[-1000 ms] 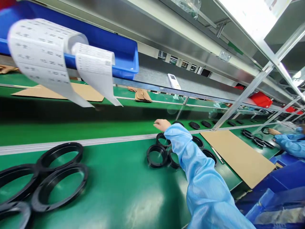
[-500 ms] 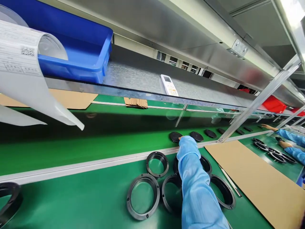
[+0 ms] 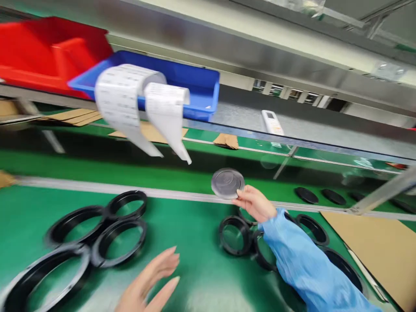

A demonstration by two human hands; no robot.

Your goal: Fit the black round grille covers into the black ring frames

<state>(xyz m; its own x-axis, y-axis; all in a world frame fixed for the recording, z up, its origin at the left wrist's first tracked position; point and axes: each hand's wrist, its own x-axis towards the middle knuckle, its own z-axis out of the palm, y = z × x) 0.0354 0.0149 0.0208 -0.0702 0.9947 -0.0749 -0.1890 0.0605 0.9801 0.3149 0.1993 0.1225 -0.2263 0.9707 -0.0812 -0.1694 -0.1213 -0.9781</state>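
My right hand [image 3: 255, 203], in a blue sleeve, pinches the rim of a round dark disc [image 3: 227, 183] and holds it up above the edge strip between bench and green belt. Below my right hand lies a group of black rings [image 3: 234, 235], partly hidden by the sleeve. My left hand [image 3: 152, 281] is in the lower middle, fingers and thumb apart, with nothing in it. Left of it stand several more black rings [image 3: 118, 242], touching one another on the green bench.
More dark discs [image 3: 306, 195] lie on the green belt [image 3: 182, 177] at right. A cardboard sheet [image 3: 373, 242] covers the right of the bench. Overhead, a metal shelf [image 3: 240, 112] carries a red bin [image 3: 48, 56], a blue tray [image 3: 208, 93], hanging label strips [image 3: 120, 99] and a white remote [image 3: 272, 122].
My right hand has lifted the disc off the belt and drawn it back. My left hand has come into view. The camera has turned left, showing the red bin and more rings.
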